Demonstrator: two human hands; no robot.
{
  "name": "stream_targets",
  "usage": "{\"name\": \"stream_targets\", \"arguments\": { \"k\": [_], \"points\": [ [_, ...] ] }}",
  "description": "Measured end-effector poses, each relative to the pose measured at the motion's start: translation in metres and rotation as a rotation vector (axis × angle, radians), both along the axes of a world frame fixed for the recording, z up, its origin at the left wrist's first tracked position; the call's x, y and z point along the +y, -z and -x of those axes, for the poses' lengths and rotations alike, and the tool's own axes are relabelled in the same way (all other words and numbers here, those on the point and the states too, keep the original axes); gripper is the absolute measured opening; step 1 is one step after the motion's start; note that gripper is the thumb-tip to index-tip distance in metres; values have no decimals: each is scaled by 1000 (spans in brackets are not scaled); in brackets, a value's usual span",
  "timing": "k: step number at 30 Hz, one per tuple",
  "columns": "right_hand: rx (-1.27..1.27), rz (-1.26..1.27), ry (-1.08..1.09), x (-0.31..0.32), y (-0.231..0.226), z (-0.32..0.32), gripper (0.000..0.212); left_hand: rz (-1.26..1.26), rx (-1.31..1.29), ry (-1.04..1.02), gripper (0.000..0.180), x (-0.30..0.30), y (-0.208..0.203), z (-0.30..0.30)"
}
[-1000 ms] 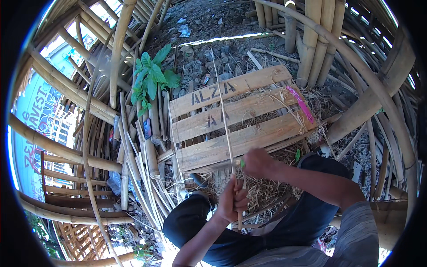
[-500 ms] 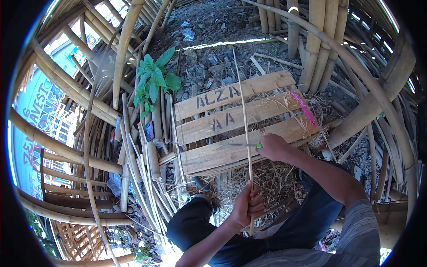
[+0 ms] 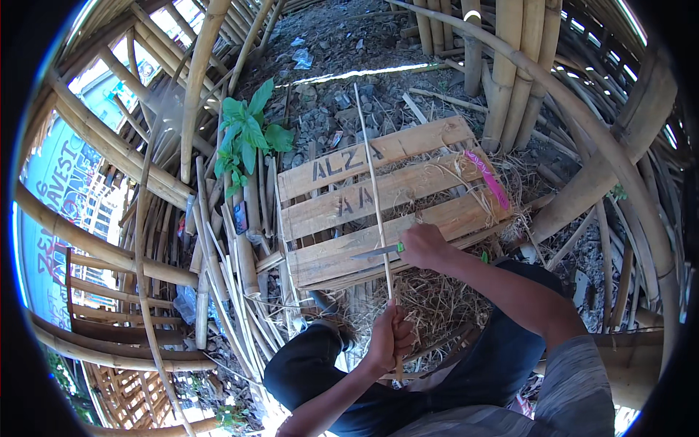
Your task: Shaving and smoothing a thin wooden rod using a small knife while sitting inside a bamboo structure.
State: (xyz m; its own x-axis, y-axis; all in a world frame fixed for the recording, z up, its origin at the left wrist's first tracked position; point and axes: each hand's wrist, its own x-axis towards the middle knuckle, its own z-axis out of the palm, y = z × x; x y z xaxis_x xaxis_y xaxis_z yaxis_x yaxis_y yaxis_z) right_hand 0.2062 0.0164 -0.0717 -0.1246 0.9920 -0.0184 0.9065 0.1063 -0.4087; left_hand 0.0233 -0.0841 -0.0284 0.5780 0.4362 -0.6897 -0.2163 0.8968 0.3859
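My left hand [image 3: 391, 339] is wrapped round the lower part of a long thin bamboo strip [image 3: 373, 175]. The strip runs up and away from me across a slatted wooden crate [image 3: 408, 217] with dark lettering. In my right hand [image 3: 424, 246] is a knife [image 3: 376, 252] with a green handle, its fingers closed round the grip. The blade points left and crosses the strip over the crate's near slat; I cannot tell how deep it meets the strip. A pink ribbon [image 3: 489, 180] lies on the crate's right side.
Dry straw and shavings [image 3: 429, 306] lie between my legs below the crate. Split bamboo pieces [image 3: 226, 269] are piled at left, beside a green leafy plant [image 3: 250, 131]. Thick bamboo posts [image 3: 507, 80] stand at right, and a bamboo lattice wall [image 3: 116, 146] rises on the left.
My right hand with the knife has moved down along the strip, toward my left hand. The whole view has shifted slightly, and the left hand keeps its hold.
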Motion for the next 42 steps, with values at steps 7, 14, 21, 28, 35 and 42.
{"name": "stream_targets", "arguments": {
  "k": [7,14,21,28,35,42],
  "points": [
    [-45,160,-258,-28,-24,17,24,152,-293,37,44,5,4,13],
    [8,202,39,-1,-21,-47,29,233,-412,50,41,-1,-3,17],
    [-22,207,-286,-22,-13,-6,28,126,-114,13,43,-13,-6,6],
    [-13,169,-82,-21,-14,10,25,122,-199,-30,45,-4,-4,10],
    [-28,169,114,6,-15,-52,24,186,-157,83,45,-37,-6,4],
    [-72,199,-291,-29,-22,2,24,221,-201,54,45,-27,3,13]
  ]
}}
